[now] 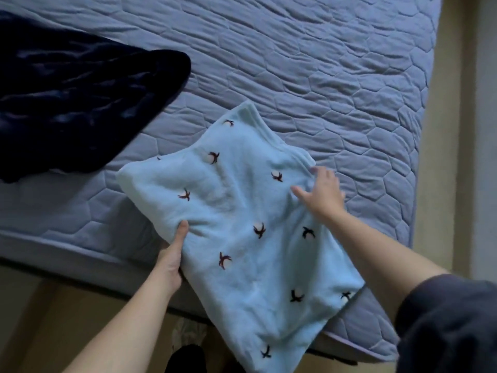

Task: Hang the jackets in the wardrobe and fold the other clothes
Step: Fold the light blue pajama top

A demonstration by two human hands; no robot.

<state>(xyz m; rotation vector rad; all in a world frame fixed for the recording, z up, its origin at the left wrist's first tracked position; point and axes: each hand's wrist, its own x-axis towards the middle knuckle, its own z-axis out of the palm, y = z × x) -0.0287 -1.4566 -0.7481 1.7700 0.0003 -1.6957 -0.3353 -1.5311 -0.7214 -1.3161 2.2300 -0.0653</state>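
A light blue fleece garment (242,211), dotted with small dark bird-like motifs, lies folded into a rough oblong at the near edge of the bed (322,76). Its long axis runs from about 11 o'clock to 5 o'clock, and its lower end hangs past the mattress edge toward 6 o'clock. The left hand (172,254) is at the garment's 9 o'clock side, its grip pinching the edge of the cloth. The thumb (183,228) lies on top and presses a crease into the fleece, while the fingers go under the fabric, out of sight. The right hand (322,192) is at the garment's 3 o'clock edge, its grip spread, fingers straight and apart, thumb pointing toward 9 o'clock. This hand is blurred, so it seems to touch the cloth, but whether the palm rests on it or hovers just above is hard to tell. A dark sleeve (451,327) covers the right upper arm at 4 o'clock of the view. The bed wears a blue-grey quilted cover with a honeycomb stitch. At 10 o'clock of the view a dark navy cloth (75,98) lies in a crumpled heap on the cover, well apart from the blue garment. Pale floor (40,305) shows beyond the mattress at 7 o'clock.
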